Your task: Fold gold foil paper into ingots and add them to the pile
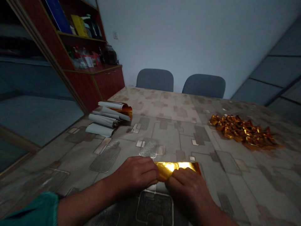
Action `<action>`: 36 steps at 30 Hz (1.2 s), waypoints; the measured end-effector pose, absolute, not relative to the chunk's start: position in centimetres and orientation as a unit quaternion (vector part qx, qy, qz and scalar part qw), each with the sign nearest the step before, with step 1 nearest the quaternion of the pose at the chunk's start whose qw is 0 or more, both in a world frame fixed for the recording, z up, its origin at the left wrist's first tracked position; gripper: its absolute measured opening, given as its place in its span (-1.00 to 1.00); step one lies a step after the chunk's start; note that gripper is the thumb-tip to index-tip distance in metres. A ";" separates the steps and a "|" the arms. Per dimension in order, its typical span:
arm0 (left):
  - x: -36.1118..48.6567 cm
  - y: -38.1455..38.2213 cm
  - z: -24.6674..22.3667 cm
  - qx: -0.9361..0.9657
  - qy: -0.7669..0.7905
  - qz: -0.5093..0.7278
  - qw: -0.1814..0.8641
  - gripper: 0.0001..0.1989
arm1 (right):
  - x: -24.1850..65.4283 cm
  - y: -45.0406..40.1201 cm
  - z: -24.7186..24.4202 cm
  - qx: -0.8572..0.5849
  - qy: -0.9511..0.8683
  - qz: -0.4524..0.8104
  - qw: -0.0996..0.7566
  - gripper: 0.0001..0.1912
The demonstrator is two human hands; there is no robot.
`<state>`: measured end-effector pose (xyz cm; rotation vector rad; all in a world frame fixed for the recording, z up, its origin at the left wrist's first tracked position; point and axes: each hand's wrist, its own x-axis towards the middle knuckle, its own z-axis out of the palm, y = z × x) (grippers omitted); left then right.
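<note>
A strip of shiny gold foil paper (168,168) lies across the near middle of the table, its surface catching the light. My left hand (138,172) has its fingers curled over the left end of the foil paper. On the nearer right part of it, my right hand (188,185) is closed, knuckles up, with the fingertips hidden underneath. The right end of the strip shows a reddish-orange edge past my right hand.
Curled grey-backed gold sheets (105,121) lie in a loose stack at the left. A cluster of folded gold foil pieces (244,130) sits at the right. The table (174,125) has a patterned cloth; two grey chairs (155,80) and a red cabinet (108,83) stand behind.
</note>
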<state>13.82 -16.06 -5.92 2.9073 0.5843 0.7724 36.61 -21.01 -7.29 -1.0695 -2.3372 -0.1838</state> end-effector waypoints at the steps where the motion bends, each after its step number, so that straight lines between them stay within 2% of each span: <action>1: 13.8 -16.0 -5.9 0.945 0.197 0.250 0.072 -0.79 | 36.7 -21.0 -7.3 -0.402 -0.871 -0.059 0.276 -0.67; 5: 13.9 -15.5 -5.8 0.933 0.224 0.228 0.164 -0.79 | 37.0 -21.0 -7.3 -0.421 -0.866 0.004 0.270 -0.74; 7: 14.0 -15.4 -5.9 0.929 0.240 0.222 0.173 -0.87 | 37.0 -21.0 -7.2 -0.430 -0.863 0.027 0.265 -0.79; 12: 14.6 -15.3 -6.1 0.908 0.302 0.220 0.189 -0.86 | 36.3 -20.9 -7.0 -0.482 -0.839 0.074 0.241 -0.92; 17: 14.9 -15.1 -5.9 0.891 0.335 0.213 0.222 -0.92 | 36.0 -20.6 -7.0 -0.515 -0.811 0.115 0.254 -0.78; 22: 15.1 -14.8 -6.2 0.878 0.359 0.225 0.225 -0.98 | 36.0 -20.3 -7.3 -0.523 -0.801 0.073 0.283 -0.77; 36: 15.7 -14.7 -6.1 0.864 0.417 0.201 0.198 -0.88 | 36.6 -20.1 -9.0 -0.536 -0.805 0.039 0.250 -0.84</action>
